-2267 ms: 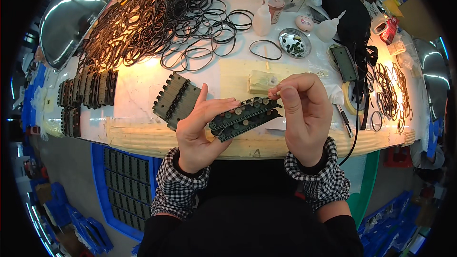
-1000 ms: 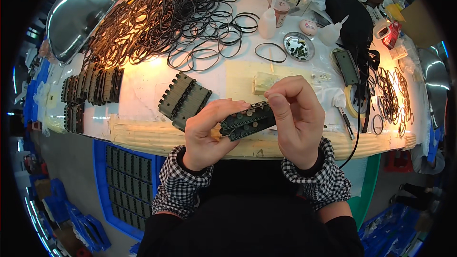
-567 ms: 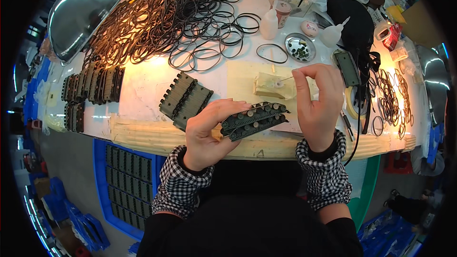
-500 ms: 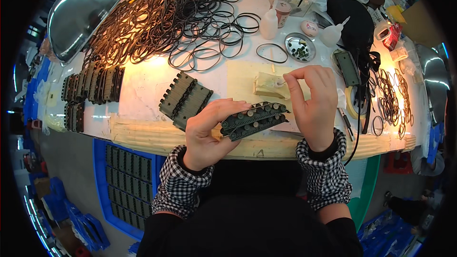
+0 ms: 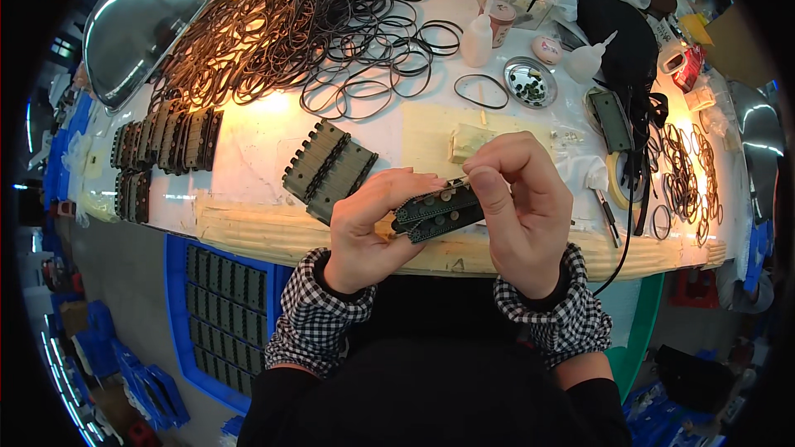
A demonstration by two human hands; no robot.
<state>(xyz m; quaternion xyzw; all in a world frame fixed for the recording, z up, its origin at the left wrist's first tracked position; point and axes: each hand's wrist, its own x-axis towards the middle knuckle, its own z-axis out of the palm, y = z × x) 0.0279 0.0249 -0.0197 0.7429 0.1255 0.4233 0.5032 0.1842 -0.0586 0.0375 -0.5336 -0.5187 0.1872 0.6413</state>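
My left hand (image 5: 368, 232) is closed around a dark green toy tank chassis (image 5: 431, 215), tilted on its side so its tracks and small round wheels show. Over the chassis's right end is my right hand (image 5: 526, 211), thumb and forefinger pinched together at the upper track. Whatever sits in that pinch is too small and too covered to name. Just behind the right hand stands a pale yellow block (image 5: 466, 142), partly hidden by it. Several more chassis (image 5: 331, 170) lie side by side on the table behind my left hand.
A big tangle of black rubber loops (image 5: 281, 41) covers the back left. More chassis (image 5: 170, 141) stand at the left. A metal dish (image 5: 530, 83) with small dark parts, white squeeze bottles (image 5: 477, 41) and a pen-like tool (image 5: 608, 219) lie rightward. A blue tray (image 5: 178, 314) of chassis sits below.
My right hand has come from the yellow block toward me and left, down to the chassis's upper track. My left hand keeps its hold on the chassis. The view has shifted slightly.
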